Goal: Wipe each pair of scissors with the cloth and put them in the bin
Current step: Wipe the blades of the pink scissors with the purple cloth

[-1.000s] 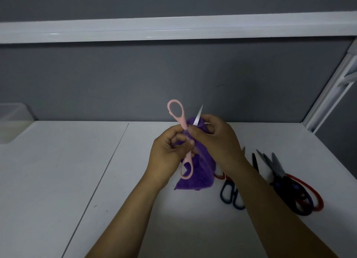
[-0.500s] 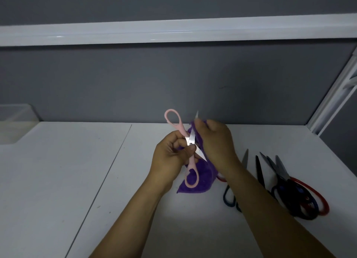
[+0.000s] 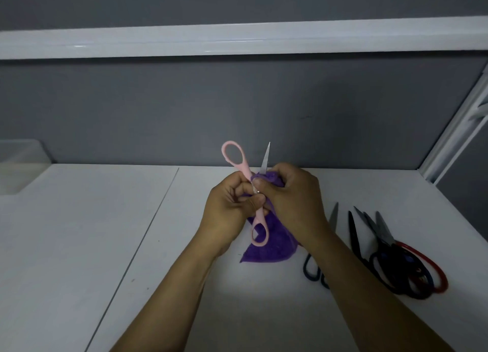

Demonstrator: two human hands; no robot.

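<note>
The wall (image 3: 158,109) at the back is plain dark gray. A long white bar (image 3: 237,39) runs across it near the top, from one side to the other. It may be the front edge of a shelf, but that is hard to tell from here. The table (image 3: 79,246) is white and flat. A thin line (image 3: 137,248) runs across its top, slanting from the back down to the front. On the right, a white post (image 3: 454,130) leans up from the back corner of the table. The room is dim. A soft bright patch (image 3: 250,293) of light falls on the table near the front.
</note>
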